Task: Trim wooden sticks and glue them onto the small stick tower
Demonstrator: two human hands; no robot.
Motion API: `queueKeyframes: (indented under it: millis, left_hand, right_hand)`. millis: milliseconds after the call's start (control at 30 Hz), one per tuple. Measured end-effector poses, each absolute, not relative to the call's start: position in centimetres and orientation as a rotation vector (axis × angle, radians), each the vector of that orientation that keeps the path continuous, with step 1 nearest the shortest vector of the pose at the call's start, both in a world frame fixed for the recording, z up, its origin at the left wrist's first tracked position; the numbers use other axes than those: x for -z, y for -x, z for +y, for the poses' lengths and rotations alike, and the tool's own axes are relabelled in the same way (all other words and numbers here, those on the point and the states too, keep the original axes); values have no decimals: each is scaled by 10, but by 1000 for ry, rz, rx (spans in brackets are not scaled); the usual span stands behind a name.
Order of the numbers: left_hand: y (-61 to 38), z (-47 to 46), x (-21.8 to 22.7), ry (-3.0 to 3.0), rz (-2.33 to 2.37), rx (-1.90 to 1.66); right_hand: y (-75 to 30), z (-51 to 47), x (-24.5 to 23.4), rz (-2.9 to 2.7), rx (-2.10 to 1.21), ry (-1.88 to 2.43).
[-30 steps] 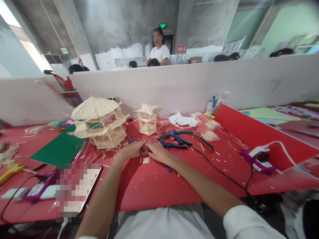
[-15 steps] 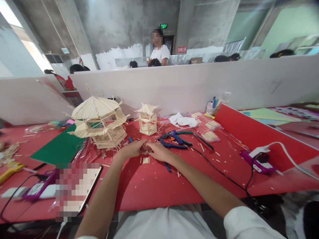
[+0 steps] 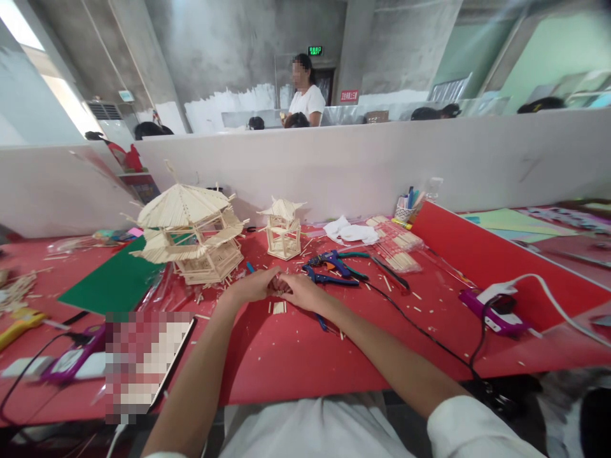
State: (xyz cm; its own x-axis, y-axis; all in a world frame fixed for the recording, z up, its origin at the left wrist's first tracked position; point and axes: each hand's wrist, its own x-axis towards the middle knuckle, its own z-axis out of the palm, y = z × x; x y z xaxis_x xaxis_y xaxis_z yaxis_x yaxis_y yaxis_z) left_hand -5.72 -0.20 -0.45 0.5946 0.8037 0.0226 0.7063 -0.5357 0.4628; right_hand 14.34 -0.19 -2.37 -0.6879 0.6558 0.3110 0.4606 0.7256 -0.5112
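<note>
My left hand (image 3: 258,285) and my right hand (image 3: 300,289) meet at the middle of the red table, fingertips curled towards each other. Both are closed, and whatever sits between the fingers is too small and hidden to name. Just in front of them, on my side, a little row of short wooden sticks (image 3: 277,308) lies flat on the table. Beyond the hands stands a small stick pavilion (image 3: 282,238). A larger stick pavilion (image 3: 200,245) with two roof tiers is to the left. Blue-handled cutters (image 3: 331,277) lie right beside my right hand.
A white cloth (image 3: 351,230) and bagged sticks (image 3: 396,245) lie at the back right. A black cable (image 3: 410,318) runs to a purple power strip (image 3: 496,312). On the left are a green board (image 3: 109,277), a blurred tablet (image 3: 153,362) and a yellow glue gun (image 3: 21,324). A partition (image 3: 334,165) borders the table; a person (image 3: 308,98) stands beyond.
My hands stay together in the same spot, with only a slight shift of the fingers. The row of sticks and the pavilions have not moved.
</note>
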Motion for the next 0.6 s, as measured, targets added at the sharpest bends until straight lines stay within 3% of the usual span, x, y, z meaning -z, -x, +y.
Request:
queueKeyframes:
  millis: [467,600]
  left_hand:
    - [55,-7,-4,-2377,1258,-267]
    - [70,-6,-17,-2375,1482,-365]
  right_hand:
    - [-140,-2,27,-2439,-531,875]
    - [-143,-1,25,-2372,-588,869]
